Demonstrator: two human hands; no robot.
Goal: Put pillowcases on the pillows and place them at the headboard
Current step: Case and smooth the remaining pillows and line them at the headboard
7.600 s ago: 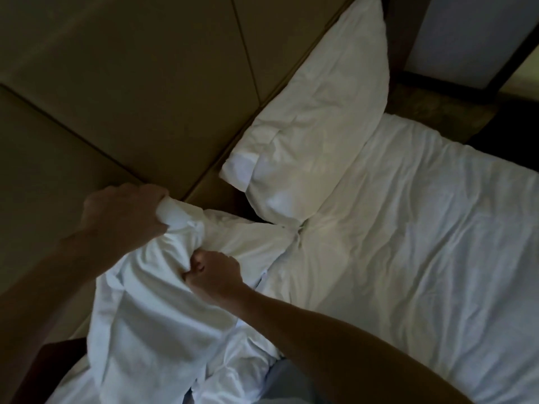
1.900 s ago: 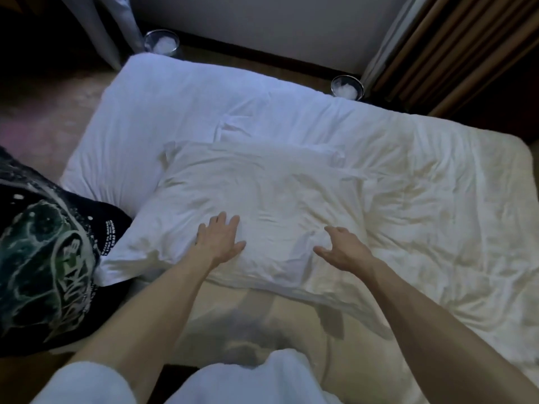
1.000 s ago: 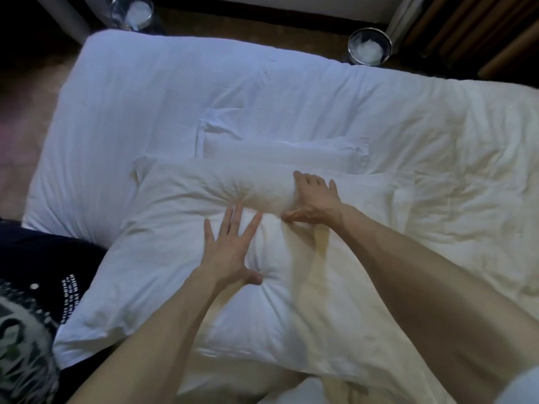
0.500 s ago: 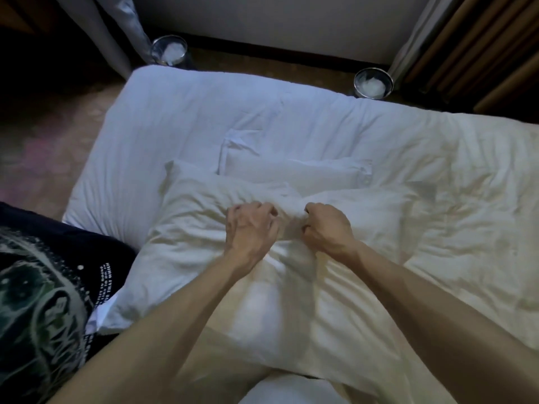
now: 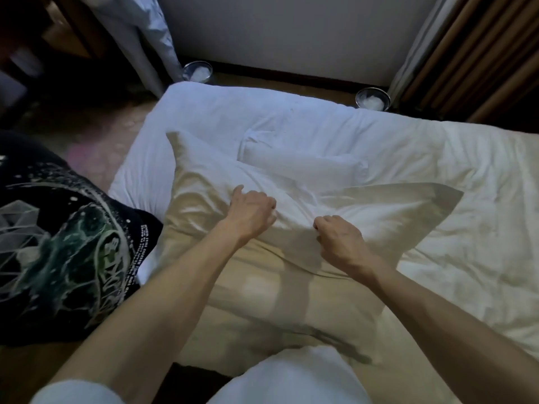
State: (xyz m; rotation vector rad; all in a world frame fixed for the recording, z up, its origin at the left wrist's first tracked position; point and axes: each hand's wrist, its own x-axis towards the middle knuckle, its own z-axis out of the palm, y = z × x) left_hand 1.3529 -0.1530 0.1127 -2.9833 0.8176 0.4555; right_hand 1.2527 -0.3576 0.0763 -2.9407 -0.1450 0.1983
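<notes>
A large white pillow [image 5: 385, 211] in its pillowcase lies across the near side of the bed [image 5: 455, 158], its far edge raised and folded. My left hand [image 5: 252, 212] grips a bunch of the pillow's fabric near the middle of that raised edge. My right hand [image 5: 339, 236] grips the fabric a little to the right of it. Behind lies a second white pillow [image 5: 303, 163], flat on the sheet and partly hidden by the near one.
A person in a black printed shirt [image 5: 64, 243] stands at the left by the bed. Two round metal bins [image 5: 197, 72] [image 5: 372, 99] sit on the floor beyond the bed. Curtains [image 5: 466, 51] hang at the far right, a white garment [image 5: 137, 33] at the far left.
Both hands lay flat on the pillow a second ago. They have since curled onto its fabric and pulled its far edge up and toward me, and have moved slightly apart.
</notes>
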